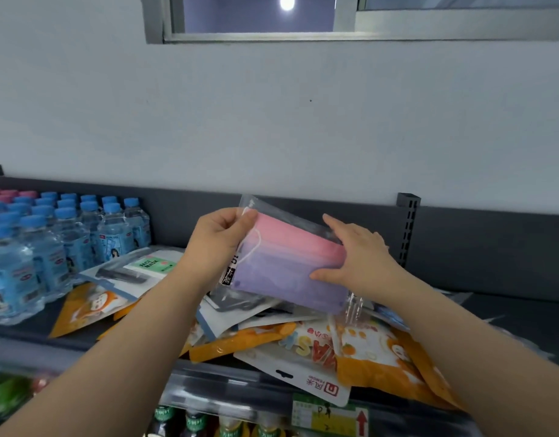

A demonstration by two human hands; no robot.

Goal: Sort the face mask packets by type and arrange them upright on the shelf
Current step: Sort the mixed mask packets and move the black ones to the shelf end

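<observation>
Left hand (pixel 221 238) pinches the top left corner of a pink-and-purple mask packet (pixel 287 266); right hand (pixel 363 257) clasps its right edge. It hangs tilted above a heap of mask packets (pixel 306 345) on the shelf (pixel 511 310), water bottles (pixel 51 247) leftward.

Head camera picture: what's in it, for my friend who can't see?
The left hand and right hand hold a clear packet of pink-and-purple masks above a pile of mask packets on a dark shelf. Water bottles stand at left.
</observation>
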